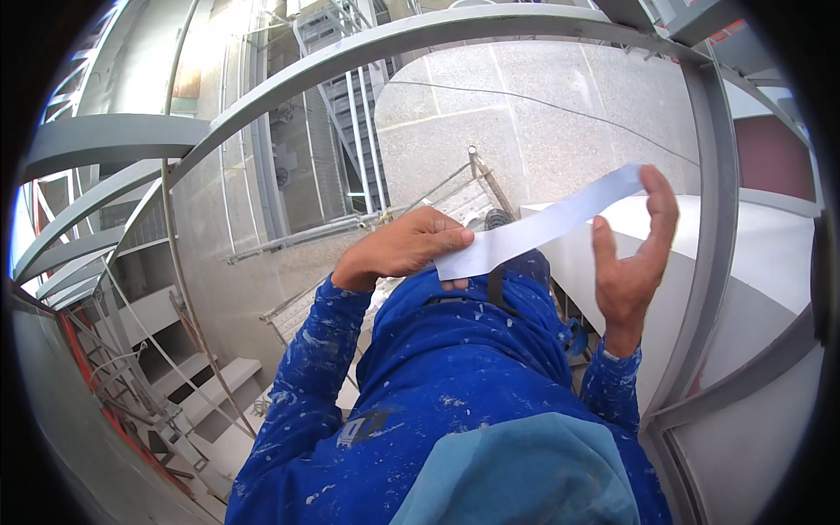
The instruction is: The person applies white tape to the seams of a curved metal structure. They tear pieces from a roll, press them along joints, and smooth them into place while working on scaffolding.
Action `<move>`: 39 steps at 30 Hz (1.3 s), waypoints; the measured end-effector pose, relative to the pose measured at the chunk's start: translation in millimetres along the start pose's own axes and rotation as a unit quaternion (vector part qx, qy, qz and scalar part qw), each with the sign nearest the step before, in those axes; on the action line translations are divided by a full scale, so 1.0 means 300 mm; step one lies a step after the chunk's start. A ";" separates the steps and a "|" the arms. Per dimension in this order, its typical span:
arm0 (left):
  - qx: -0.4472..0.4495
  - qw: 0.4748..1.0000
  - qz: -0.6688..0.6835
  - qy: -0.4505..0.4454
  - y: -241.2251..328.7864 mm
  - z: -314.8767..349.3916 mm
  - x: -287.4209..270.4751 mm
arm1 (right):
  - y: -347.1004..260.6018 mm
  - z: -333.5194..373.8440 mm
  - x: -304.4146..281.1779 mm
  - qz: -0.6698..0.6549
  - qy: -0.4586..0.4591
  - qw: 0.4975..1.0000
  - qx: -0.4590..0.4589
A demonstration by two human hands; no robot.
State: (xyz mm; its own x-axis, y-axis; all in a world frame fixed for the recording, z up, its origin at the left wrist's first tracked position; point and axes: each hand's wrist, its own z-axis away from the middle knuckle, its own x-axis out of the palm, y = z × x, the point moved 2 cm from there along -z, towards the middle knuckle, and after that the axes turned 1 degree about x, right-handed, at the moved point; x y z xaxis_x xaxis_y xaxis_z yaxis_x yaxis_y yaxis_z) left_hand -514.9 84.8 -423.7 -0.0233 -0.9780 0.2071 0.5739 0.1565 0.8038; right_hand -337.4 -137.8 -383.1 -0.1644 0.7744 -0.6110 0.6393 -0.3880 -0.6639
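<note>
Pale-blue cloth (521,477) sits nearest camera, at lower edge. Left hand (401,248) pinches one end of white strip (551,219), thumb on top; strip spans between our two hands, ahead of us. Right hand (632,273) meets other end at fingertips, thumb spread apart; whether it grips, we cannot tell. Best we keep strip flat, tension even, well off paint-flecked sleeves (319,339).

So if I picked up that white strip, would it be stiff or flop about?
Probably floppy: the white strip looks thin and bends gently near the left hand. It's likely very light, since a thumb-and-finger pinch holds that end. It might crease easily too, as it looks like paper or tape, though I can't tell which.
</note>
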 end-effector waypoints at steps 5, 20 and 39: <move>0.072 0.975 -0.211 0.006 0.110 -0.025 0.018 | -0.136 0.037 0.133 -0.284 -0.360 0.883 0.094; 0.127 0.959 0.165 0.190 0.110 -0.010 0.112 | -0.086 0.090 0.197 -0.544 -0.169 0.719 0.398; 0.174 0.941 0.111 0.269 0.105 -0.043 0.151 | -0.152 0.082 0.168 -0.325 -0.118 0.919 0.186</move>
State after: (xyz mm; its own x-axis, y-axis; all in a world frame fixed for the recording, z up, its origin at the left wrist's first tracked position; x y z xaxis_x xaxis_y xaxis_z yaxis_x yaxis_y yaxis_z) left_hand -487.3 43.7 -396.3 0.5369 -0.8293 0.1549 0.2105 0.3095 0.9273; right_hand -393.3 -93.3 -394.2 -0.6083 0.7897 -0.0796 0.0530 -0.0597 -0.9968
